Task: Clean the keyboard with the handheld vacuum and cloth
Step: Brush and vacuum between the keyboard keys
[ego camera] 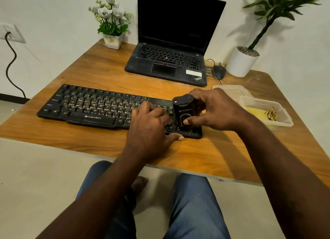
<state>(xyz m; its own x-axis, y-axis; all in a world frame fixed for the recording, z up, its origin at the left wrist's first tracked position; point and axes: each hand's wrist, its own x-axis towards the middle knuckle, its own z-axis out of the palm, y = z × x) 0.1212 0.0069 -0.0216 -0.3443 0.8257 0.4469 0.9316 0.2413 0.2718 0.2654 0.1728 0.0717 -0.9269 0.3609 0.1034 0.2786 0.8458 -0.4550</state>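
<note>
A black keyboard (92, 106) lies across the wooden table (89, 74), its keys dusty. My right hand (217, 110) grips a small black handheld vacuum (184, 110) standing upright on the keyboard's right end, with the thumb on its front button. My left hand (151, 128) rests flat on the keys just left of the vacuum, fingers spread and the thumb at the keyboard's front edge. A yellow cloth (257, 113) lies in a clear plastic container (284, 120) to the right of the keyboard.
An open black laptop (169, 60) stands behind the keyboard, with a black mouse (219, 72) at its right. A small flower pot (112, 41) and a tall white plant pot (241, 63) sit at the back. A container lid (230, 89) lies behind the container.
</note>
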